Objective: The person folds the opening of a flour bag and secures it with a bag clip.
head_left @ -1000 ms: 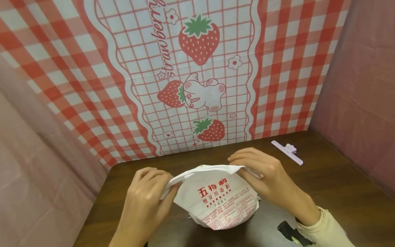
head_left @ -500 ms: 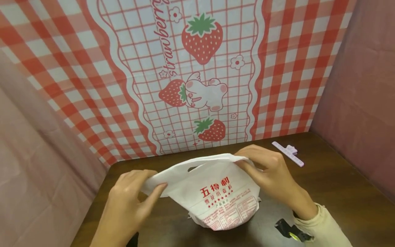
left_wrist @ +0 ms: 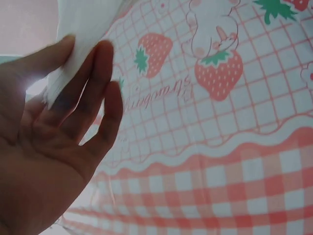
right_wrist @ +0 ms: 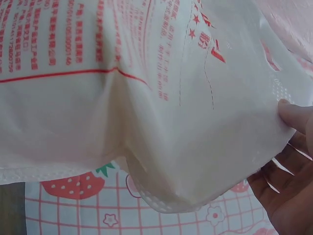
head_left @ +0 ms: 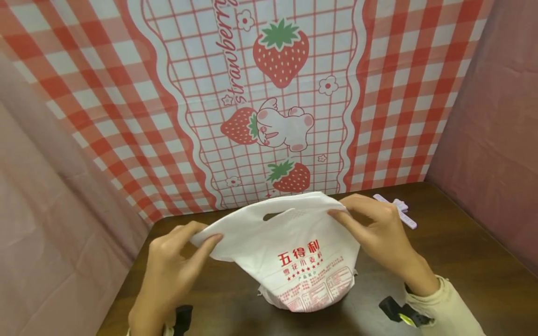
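A white flour bag [head_left: 294, 252] with red Chinese print stands on the dark table, its top edge spread wide and a slot handle cut near the top. The left hand [head_left: 174, 266] pinches the bag's upper left corner between thumb and fingers; the left wrist view shows the white corner [left_wrist: 80, 44] between them. At the upper right corner, the right hand [head_left: 380, 233] pinches the edge, thumb in front. In the right wrist view the bag [right_wrist: 215, 132] fills most of the frame, with the thumb pressed near the slot.
A pale purple sealing clip [head_left: 403, 213] lies on the table [head_left: 445, 261] at the back right, partly behind the right hand. A strawberry-patterned checked cloth [head_left: 277, 116] hangs behind the table. Pink curtains [head_left: 487, 140] close off both sides.
The bag's top has been raised and pulled flatter, so its handle slot now shows. The left hand has moved outward to the left; the right hand has shifted slightly right.
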`<state>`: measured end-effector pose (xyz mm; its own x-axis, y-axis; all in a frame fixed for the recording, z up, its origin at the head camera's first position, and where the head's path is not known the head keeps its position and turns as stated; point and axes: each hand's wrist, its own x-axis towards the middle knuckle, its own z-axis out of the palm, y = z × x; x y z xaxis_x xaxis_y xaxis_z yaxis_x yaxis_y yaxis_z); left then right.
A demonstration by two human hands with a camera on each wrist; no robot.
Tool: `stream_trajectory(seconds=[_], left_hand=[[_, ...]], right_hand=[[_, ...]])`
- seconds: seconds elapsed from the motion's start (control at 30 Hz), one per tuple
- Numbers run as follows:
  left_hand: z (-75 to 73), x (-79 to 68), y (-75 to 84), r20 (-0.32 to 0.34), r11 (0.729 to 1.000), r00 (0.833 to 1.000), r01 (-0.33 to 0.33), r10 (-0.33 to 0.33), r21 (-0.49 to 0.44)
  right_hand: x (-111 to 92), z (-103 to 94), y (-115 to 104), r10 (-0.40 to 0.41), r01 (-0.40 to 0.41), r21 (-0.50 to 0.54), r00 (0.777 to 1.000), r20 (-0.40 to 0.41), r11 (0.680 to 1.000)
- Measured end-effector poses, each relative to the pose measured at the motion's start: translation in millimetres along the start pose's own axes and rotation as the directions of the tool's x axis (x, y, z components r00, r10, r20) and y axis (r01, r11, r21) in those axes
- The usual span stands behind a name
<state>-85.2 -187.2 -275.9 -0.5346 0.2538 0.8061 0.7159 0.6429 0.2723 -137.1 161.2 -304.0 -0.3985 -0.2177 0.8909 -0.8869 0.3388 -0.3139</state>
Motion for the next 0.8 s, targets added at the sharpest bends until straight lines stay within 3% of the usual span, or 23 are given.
stream_trajectory(seconds=[0.17, 0.33, 0.47, 0.63, 0.8], left_hand=[[20.1, 8.2, 0.3, -0.167, 0.996, 0.983, -0.083, 0.078, -0.026], [36.0, 12.8, 5.9, -0.329, 0.986, 0.931, -0.167, 0.156, -0.006], [43.3, 10.6, 7.0, -0.404, 0.987, 0.903, -0.162, 0.148, 0.000], [45.9, 6.1, 3.2, -0.423, 0.994, 0.901, -0.108, 0.098, 0.000], [40.7, 5.4, 1.1, -0.372, 0.999, 0.928, -0.020, 0.028, 0.025]], right_hand=[[-7, -9.9, 6, 0.089, -0.089, -0.032, 0.996, 0.003, 0.996], [-10, -12.2, 9, 0.130, -0.132, -0.098, 0.991, -0.027, 0.986], [-10, -9.7, 10, 0.098, -0.105, -0.106, 0.993, -0.067, 0.989], [-8, -8.9, 10, 0.068, -0.075, -0.090, 0.994, -0.081, 0.993], [-4, -9.9, 10, 0.077, -0.081, -0.070, 0.995, -0.069, 0.994]])
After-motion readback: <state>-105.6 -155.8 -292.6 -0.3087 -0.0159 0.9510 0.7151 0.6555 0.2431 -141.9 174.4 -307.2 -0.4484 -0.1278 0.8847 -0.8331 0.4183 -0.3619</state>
